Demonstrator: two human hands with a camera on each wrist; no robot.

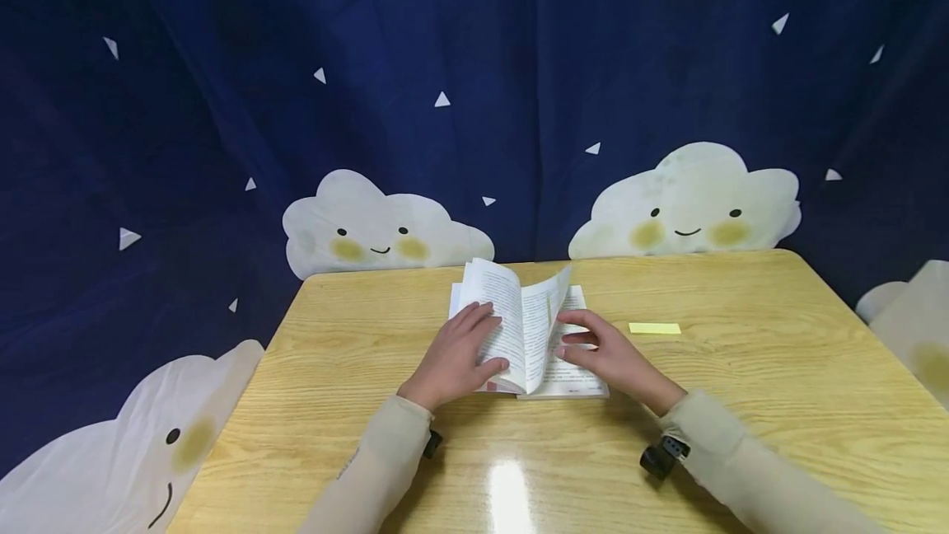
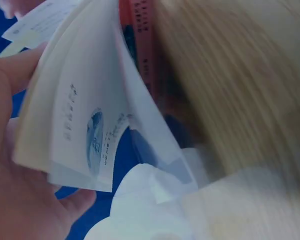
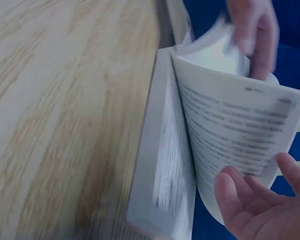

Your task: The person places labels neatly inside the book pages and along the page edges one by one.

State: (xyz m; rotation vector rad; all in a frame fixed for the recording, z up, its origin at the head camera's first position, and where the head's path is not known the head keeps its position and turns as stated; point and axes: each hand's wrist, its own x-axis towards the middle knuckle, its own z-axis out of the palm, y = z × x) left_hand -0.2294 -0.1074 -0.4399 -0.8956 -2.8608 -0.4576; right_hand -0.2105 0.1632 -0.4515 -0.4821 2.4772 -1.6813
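Observation:
An open book (image 1: 504,328) lies on the table, its left pages curving upward and one right-hand page (image 1: 544,324) lifted partway. My left hand (image 1: 455,357) rests on the left pages, fingers and thumb spread across the print. From the left wrist view, those fingers reach past the loose page edges (image 2: 82,110), with a reddish cover strip (image 2: 144,45) below. My right hand (image 1: 611,357) touches the lifted page at its outer edge with loosely bent fingers. In the right wrist view its fingers (image 3: 227,192) lie in front of the printed page (image 3: 230,120); no pinch is visible.
A yellow paper strip (image 1: 655,328) lies on the wooden table (image 1: 356,328), right of the book. Behind the table hangs a dark blue curtain (image 1: 385,130) with printed clouds. Small black devices (image 1: 662,458) are strapped at both wrists.

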